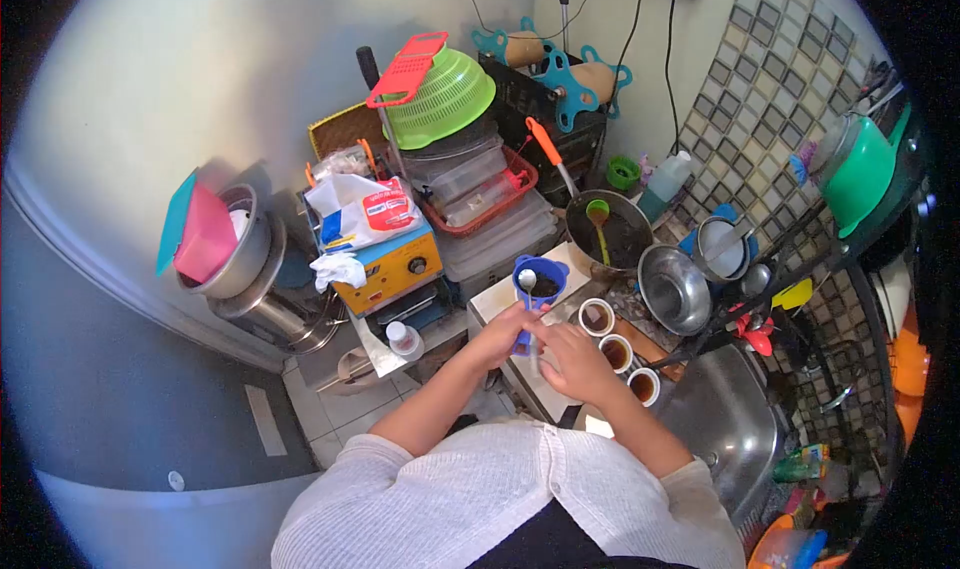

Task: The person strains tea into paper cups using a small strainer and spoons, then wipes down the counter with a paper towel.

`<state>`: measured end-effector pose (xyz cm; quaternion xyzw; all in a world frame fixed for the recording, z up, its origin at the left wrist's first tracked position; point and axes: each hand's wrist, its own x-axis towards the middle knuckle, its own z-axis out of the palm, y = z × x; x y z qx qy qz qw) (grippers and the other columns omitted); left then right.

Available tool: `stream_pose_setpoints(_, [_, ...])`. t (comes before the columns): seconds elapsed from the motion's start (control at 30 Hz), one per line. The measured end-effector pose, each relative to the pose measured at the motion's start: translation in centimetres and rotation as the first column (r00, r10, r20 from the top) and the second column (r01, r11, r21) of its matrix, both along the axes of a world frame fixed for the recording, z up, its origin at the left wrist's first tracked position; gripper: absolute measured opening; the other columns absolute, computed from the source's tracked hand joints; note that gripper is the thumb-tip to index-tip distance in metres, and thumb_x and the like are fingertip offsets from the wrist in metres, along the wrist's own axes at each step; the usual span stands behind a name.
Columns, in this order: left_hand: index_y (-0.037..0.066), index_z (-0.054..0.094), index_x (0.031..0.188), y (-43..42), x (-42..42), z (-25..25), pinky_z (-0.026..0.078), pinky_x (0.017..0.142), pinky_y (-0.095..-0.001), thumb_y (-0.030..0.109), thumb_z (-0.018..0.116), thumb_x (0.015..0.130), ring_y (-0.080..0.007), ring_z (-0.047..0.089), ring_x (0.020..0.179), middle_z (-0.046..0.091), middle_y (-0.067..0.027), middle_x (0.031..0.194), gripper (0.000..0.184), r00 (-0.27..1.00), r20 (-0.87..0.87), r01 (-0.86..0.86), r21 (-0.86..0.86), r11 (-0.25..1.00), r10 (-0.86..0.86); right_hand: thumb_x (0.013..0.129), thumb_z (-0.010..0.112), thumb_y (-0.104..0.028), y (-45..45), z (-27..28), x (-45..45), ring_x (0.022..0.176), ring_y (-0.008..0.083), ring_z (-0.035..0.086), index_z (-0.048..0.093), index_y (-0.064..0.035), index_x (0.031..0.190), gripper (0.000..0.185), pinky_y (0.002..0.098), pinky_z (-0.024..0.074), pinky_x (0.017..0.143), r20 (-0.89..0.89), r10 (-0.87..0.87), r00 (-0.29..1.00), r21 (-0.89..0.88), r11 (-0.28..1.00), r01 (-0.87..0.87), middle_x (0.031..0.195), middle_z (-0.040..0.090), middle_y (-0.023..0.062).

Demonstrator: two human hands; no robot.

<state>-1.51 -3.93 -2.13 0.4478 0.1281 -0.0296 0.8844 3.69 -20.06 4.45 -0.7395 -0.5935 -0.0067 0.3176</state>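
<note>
- The left hand (503,337) has its fingers folded around the handle of a blue strainer (557,271), which sits over the counter (494,299); the handle points toward the body, probably because that lets the bowl stay level at the far end.
- The right hand (578,361) is bent, its fingertips touching or just beside the same handle and the stem of a spoon (527,280); I cannot make out whether they pinch anything.
- The spoon's head rests in the strainer's bowl, apparently left there to stir or press the dark contents.
- Three white cups (631,352) of brown liquid stand in a slanting row just right of the strainer, likely lined up for easy reach.
- Beyond them, a pot (632,255) has a green ladle (601,237) standing in it, handy for scooping; a metal bowl (675,291) is to its right.
- The sink (718,409) is on the near right, beside the cups.
- Hidden: the strainer's underside, whatever may be beneath it, and much of its handle, behind the fingers. A pale round thing under the right forearm is mostly covered. The dark contents are too small to identify, and the far right edge is cut off in blackness.
</note>
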Motion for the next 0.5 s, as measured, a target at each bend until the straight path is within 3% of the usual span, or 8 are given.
stream_pose_setpoints(0.03, [0.010, 0.049, 0.120, 0.2, 0.0, 0.0, 0.051, 0.061, -0.0290, 0.027, 0.046, 0.094, -0.0138, 0.058, 0.068, 0.053, -0.0001, 0.077, 0.031, 1.000, 0.004, 0.005, -0.003, 1.000, -0.005, 0.077, 0.061, -0.010, 0.0, 0.6, 0.5, 0.090, 0.0294, 0.057, 0.054, -0.0067, 0.117, 0.040, 0.0384, 0.0435, 0.080, -0.147, 0.082, 0.986, -0.014, 0.996, -0.085, 0.100, 0.057, 0.0131])
stream_pose_setpoints(0.1, [0.011, 0.049, 0.120, 0.8, 0.1, -0.1, 0.050, 0.056, -0.0290, 0.022, 0.044, 0.093, -0.0130, 0.056, 0.062, 0.047, 0.0016, 0.070, 0.030, 0.992, -0.124, -0.003, 0.035, 0.999, 0.007, 0.077, 0.058, -0.007, 0.1, 1.6, 2.4, 0.086, 0.0275, 0.059, 0.057, -0.0074, 0.115, 0.037, 0.0366, 0.0458, 0.076, -0.169, 0.101, 0.980, 0.070, 0.993, -0.091, 0.094, 0.059, 0.0128])
stream_pose_setpoints(0.23, [0.005, 0.048, 0.121, 2.4, -0.1, -0.8, 0.041, 0.046, -0.0258, 0.016, 0.039, 0.091, -0.0130, 0.047, 0.050, 0.040, 0.0010, 0.064, 0.033, 0.994, -0.015, 0.106, -0.052, 0.993, -0.107, 0.077, 0.055, -0.007, 1.1, 3.4, 9.4, 0.085, 0.0311, 0.059, 0.062, -0.0078, 0.102, 0.026, 0.0388, 0.0476, 0.075, -0.151, -0.201, 0.968, -0.025, 0.980, 0.199, 0.088, 0.060, 0.0153])
stream_pose_setpoints(0.3, [0.004, 0.046, 0.121, 2.7, -0.3, -0.2, 0.040, 0.044, -0.0250, 0.016, 0.039, 0.091, -0.0126, 0.045, 0.048, 0.040, 0.0008, 0.063, 0.033, 0.992, -0.025, 0.119, -0.084, 0.989, -0.122, 0.078, 0.056, -0.011, 2.3, 2.6, 14.1, 0.082, 0.0318, 0.060, 0.063, -0.0078, 0.095, 0.019, 0.0385, 0.0482, 0.074, -0.022, -0.351, 0.936, -0.082, 0.934, 0.348, 0.085, 0.060, 0.0155])
stream_pose_setpoints(0.37, [0.003, 0.044, 0.122, 3.1, -0.3, 0.1, 0.038, 0.043, -0.0241, 0.017, 0.038, 0.092, -0.0122, 0.044, 0.045, 0.040, 0.0006, 0.062, 0.034, 0.990, -0.031, 0.131, -0.108, 0.986, -0.135, 0.077, 0.057, -0.015, 2.8, -1.7, 19.6, 0.084, 0.0325, 0.062, 0.063, -0.0093, 0.092, 0.017, 0.0411, 0.0481, 0.074, 0.219, -0.471, 0.855, -0.304, 0.800, 0.518, 0.089, 0.062, 0.0149])
stream_pose_setpoints(0.4, [0.003, 0.044, 0.123, 3.3, -0.3, 0.2, 0.038, 0.043, -0.0239, 0.017, 0.038, 0.092, -0.0122, 0.044, 0.046, 0.041, 0.0006, 0.062, 0.034, 0.987, -0.035, 0.149, -0.108, 0.983, -0.154, 0.077, 0.057, -0.015, 3.5, -2.1, 20.2, 0.084, 0.0325, 0.062, 0.063, -0.0093, 0.092, 0.017, 0.0411, 0.0481, 0.074, 0.221, -0.472, 0.853, -0.298, 0.800, 0.520, 0.089, 0.062, 0.0149])
stream_pose_setpoints(0.47, [0.004, 0.045, 0.124, 3.7, -0.3, 0.5, 0.038, 0.043, -0.0233, 0.018, 0.037, 0.093, -0.0120, 0.045, 0.046, 0.042, 0.0003, 0.062, 0.034, 0.983, -0.054, 0.169, -0.079, 0.982, -0.173, 0.075, 0.060, -0.018, 4.7, -2.6, 21.5, 0.087, 0.0294, 0.064, 0.063, -0.0089, 0.091, 0.018, 0.0431, 0.0487, 0.072, 0.383, -0.462, 0.800, -0.600, 0.534, 0.595, 0.091, 0.065, 0.0136])
stream_pose_setpoints(0.5, [0.004, 0.045, 0.124, 4.0, -0.3, 0.4, 0.038, 0.043, -0.0233, 0.018, 0.037, 0.093, -0.0120, 0.045, 0.046, 0.042, 0.0003, 0.062, 0.034, 0.984, -0.050, 0.169, -0.074, 0.983, -0.173, 0.075, 0.060, -0.018, 5.1, -2.9, 21.9, 0.087, 0.0294, 0.064, 0.063, -0.0089, 0.091, 0.018, 0.0431, 0.0487, 0.072, 0.385, -0.463, 0.798, -0.595, 0.536, 0.598, 0.091, 0.065, 0.0136])
